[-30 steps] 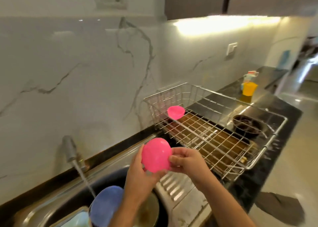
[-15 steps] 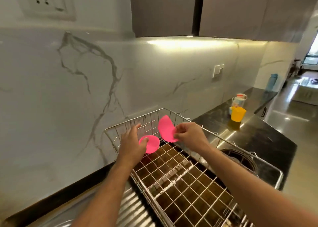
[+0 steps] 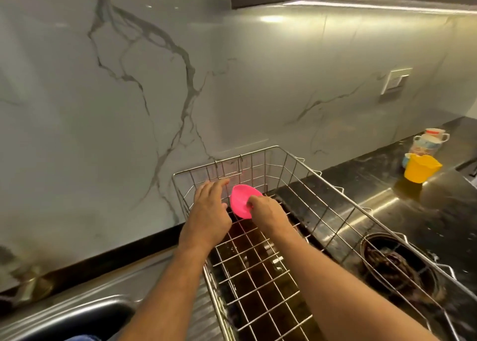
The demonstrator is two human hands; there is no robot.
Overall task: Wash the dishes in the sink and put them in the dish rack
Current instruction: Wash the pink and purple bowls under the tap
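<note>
The marble wall (image 3: 129, 95) fills most of the view, with a switch plate (image 3: 395, 82) on its right part. Under it runs the dark counter (image 3: 387, 180), and at the lower left a corner of the steel sink (image 3: 77, 315) is visible. The wire rack (image 3: 284, 237) stands on the counter, to the right of the sink, and reaches from the wall toward the camera. In its near right part lies a dark round dish (image 3: 397, 265). On the counter far right stands a yellow cup (image 3: 422, 169), with a stack of white cups (image 3: 428, 140) just behind it. Both arms reach into the far left corner of the rack. The right hand (image 3: 268, 209) pinches the edge of a pink bowl (image 3: 242, 201), which stands tilted on its edge in that corner, low over the wires; whether it touches them I cannot tell. The left hand (image 3: 209, 211) holds nothing; its fingers are stretched out, relaxed, just beside the bowl, close to the rack's end wall.
</note>
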